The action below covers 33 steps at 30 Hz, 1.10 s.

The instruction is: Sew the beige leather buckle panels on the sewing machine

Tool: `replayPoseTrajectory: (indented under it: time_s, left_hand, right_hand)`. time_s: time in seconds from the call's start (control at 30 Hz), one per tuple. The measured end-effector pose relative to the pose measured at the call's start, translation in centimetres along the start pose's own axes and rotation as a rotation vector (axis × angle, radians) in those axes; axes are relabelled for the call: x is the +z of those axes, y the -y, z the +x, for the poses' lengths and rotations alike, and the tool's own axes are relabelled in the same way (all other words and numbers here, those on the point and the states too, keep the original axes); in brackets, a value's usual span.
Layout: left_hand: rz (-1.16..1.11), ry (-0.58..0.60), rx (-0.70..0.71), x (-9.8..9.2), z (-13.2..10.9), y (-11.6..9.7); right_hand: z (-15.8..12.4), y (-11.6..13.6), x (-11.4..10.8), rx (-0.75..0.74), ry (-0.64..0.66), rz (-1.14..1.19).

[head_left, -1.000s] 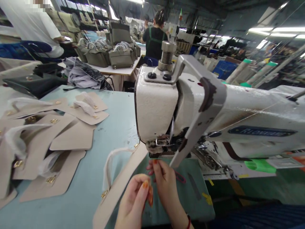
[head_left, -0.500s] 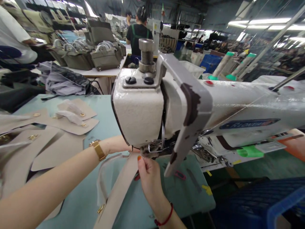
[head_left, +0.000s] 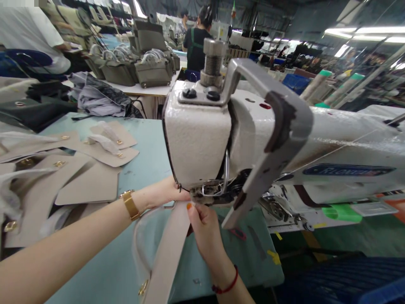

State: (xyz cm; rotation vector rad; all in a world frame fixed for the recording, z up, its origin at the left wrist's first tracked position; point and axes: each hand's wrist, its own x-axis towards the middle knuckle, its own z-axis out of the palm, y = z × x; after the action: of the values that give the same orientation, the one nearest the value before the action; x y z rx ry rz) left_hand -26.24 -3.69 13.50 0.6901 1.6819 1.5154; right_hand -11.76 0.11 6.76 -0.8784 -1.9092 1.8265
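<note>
My right hand (head_left: 204, 223) is closed, thumb and fingers pinching the right edge of a long beige leather strip (head_left: 172, 249) just below the sewing machine head (head_left: 198, 147). From the left, my left hand (head_left: 174, 190) reaches to the strip's far end; its fingers are hidden behind the machine head. The needle area is blocked from sight as well. Along the strip's left side runs a handle wrapped in clear plastic (head_left: 137, 242), with gold hardware (head_left: 143, 288) at its near end.
Several beige leather panels (head_left: 90, 183) with gold fittings lie piled on the left of the pale green table (head_left: 145, 143). A metal guard arm (head_left: 284, 122) juts from the machine. A blue crate (head_left: 348, 278) stands low right. Co-workers and grey bags (head_left: 153, 74) are farther back.
The view has swung, so the machine and table appear farther right. Both hands stay by the strip's far end, the right one still pinching its edge.
</note>
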Motion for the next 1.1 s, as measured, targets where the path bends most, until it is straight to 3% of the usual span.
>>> replayPoseTrajectory:
  time_s: [0.1,0.17,0.3,0.43,0.53,0.73,0.8,1.0,1.1]
  left_hand:
    - [0.039,0.165,0.043,0.0,-0.3,1.2]
    - [0.066,0.205,0.066,0.2,-0.6,1.7]
    - [0.098,0.219,0.092,0.8,-1.3,1.8]
    - [0.132,0.183,0.123,1.1,-1.5,1.7]
    - [0.156,0.201,0.106,0.4,-1.1,2.2]
    - [0.106,0.370,-0.050,-2.1,-0.5,4.1]
    - [0.059,0.318,-0.091,-2.8,-0.8,5.1]
    - [-0.119,-0.038,-0.215,-3.6,-3.9,8.9]
    - [-0.026,-0.064,-0.189,-3.5,-6.1,10.2]
  right_hand:
    - [0.1,0.6,-1.0,-0.014,0.048,0.013]
    - [0.2,0.9,-1.8,-0.009,0.097,0.036]
    - [0.2,1.3,-3.2,-0.010,0.209,0.069]
    - [0.2,1.3,-3.9,-0.054,0.239,0.042]
    - [0.2,1.4,-3.9,-0.081,0.221,-0.018]
    - [0.3,1.6,-3.7,-0.102,0.172,-0.143]
    - [0.3,1.6,-3.7,-0.112,0.172,-0.162]
    - [0.2,1.3,-4.0,-0.107,0.175,-0.167]
    - [-0.4,1.3,-4.1,-0.079,0.182,-0.195]
